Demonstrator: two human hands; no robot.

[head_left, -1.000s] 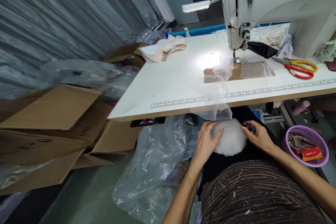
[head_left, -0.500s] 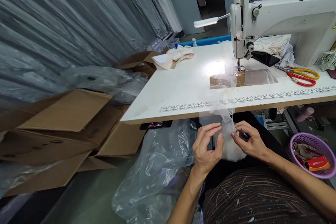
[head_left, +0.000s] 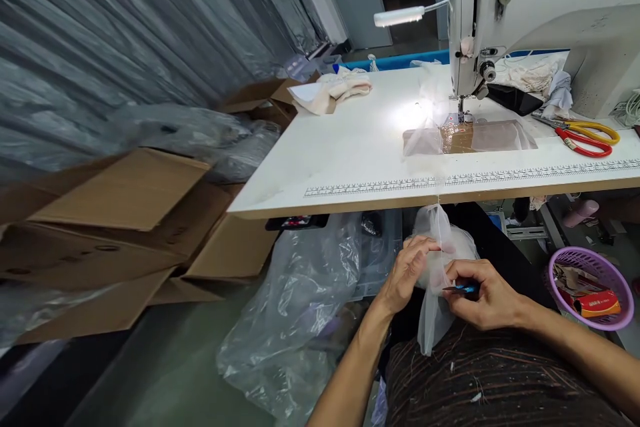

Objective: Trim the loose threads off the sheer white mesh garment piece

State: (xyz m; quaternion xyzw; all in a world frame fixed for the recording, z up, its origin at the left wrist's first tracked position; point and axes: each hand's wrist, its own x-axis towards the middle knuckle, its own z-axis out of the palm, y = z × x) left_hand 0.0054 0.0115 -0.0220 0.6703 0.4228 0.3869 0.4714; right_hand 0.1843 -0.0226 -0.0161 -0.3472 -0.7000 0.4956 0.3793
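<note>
Lower right: red box [head_left: 597, 304] held in purple basket [head_left: 615, 277] | blue tool [head_left: 469, 289] gripped by right hand [head_left: 489, 297] | sheer fabric [head_left: 433, 320] touched by left hand [head_left: 406, 275], grip unclear

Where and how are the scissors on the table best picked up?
Probably by the red handle, the right hand coming from the table's front edge: the scissors lie with that handle nearest this edge, and their blades point away to the left, near the bundled cloth. That hand should first put down its small blue tool.
</note>
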